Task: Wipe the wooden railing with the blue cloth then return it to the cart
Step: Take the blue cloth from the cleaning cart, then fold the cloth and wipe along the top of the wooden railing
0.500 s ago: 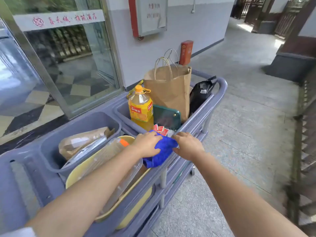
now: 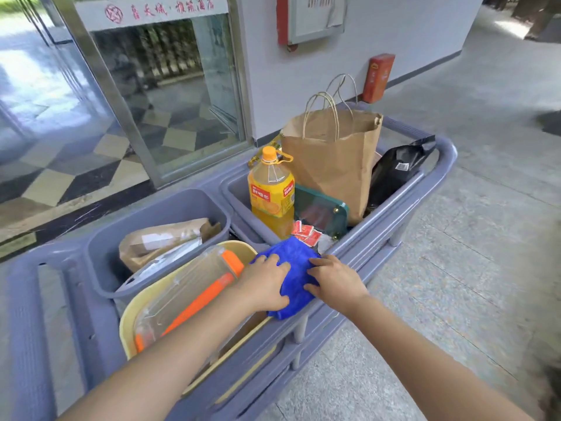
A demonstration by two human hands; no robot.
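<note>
Blue cloth (image 2: 291, 268) is bunched on the near rim of the grey cart (image 2: 394, 205). It is pressed from both sides: left hand (image 2: 265, 282) and right hand (image 2: 335, 281) laid flat, fingers spread. Juice bottle (image 2: 271, 185) and paper bag (image 2: 334, 159) are seen behind.

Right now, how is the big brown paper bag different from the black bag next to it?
The brown paper bag stands upright with its top open and two string handles sticking up. The black bag is smaller, shiny, has no such handles and leans against the cart's rail. The brown one is plain; the black one has a small white label. Both sit in the same far compartment of the cart.
</note>
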